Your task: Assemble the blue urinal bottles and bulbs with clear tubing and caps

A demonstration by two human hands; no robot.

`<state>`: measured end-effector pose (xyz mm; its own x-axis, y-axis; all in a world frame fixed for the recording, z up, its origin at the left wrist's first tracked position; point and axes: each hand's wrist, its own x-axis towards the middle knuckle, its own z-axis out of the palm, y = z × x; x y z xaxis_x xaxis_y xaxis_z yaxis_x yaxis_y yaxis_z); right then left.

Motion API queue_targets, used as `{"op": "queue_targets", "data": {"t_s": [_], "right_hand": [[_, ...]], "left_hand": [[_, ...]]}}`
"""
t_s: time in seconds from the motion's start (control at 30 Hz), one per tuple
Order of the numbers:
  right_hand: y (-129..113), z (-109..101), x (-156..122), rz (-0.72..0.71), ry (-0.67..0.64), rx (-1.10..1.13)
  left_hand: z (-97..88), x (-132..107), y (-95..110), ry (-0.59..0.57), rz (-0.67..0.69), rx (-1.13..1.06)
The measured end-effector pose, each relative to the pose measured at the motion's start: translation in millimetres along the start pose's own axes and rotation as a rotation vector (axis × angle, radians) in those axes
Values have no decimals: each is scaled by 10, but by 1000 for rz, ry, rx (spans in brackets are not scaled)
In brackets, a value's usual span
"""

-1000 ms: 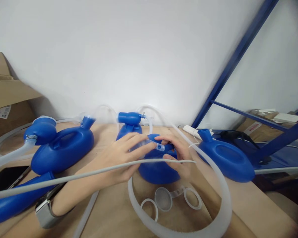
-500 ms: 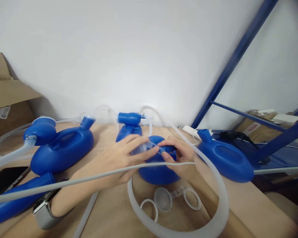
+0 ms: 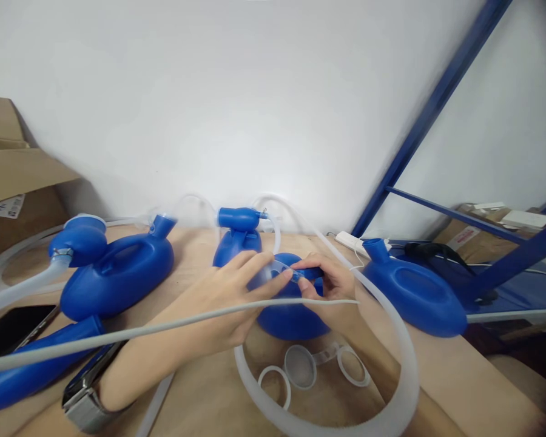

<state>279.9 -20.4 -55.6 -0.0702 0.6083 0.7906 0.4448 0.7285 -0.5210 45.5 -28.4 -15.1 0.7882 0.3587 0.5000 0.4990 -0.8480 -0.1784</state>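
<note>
Both hands meet over a blue plastic vessel (image 3: 291, 315) at the middle of the table. My left hand (image 3: 230, 297) pinches a small clear plastic strap piece (image 3: 284, 269) at the vessel's top. My right hand (image 3: 330, 285) pinches the same clear piece from the other side, fingers closed around the vessel's neck. A thin grey tube (image 3: 164, 328) crosses in front of both wrists. A clear cap set with rings (image 3: 316, 364) lies on the table just below the vessel.
A thick white hose (image 3: 404, 364) loops around the work spot. Blue vessels stand left (image 3: 118, 276), behind (image 3: 239, 233) and right (image 3: 414, 291). A cardboard box (image 3: 9, 176) sits far left, a black phone (image 3: 13, 321) near it, and a blue rack frame (image 3: 437, 103) on the right.
My fingers have drawn closer together on the clear piece at the vessel's top, and the view has shifted slightly. Nothing else has moved.
</note>
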Motion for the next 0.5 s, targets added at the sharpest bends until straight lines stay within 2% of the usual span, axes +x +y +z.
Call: {"op": "queue_targets", "data": {"t_s": [0.13, 0.33, 0.5], "right_hand": [[34, -34, 12, -40, -33, 42], [35, -31, -10, -24, -54, 13], [-56, -51, 32, -110, -53, -46]], "left_hand": [[20, -12, 56, 0, -39, -6], [87, -65, 100, 19, -152, -78], [66, -39, 9, 104, -66, -30]]}}
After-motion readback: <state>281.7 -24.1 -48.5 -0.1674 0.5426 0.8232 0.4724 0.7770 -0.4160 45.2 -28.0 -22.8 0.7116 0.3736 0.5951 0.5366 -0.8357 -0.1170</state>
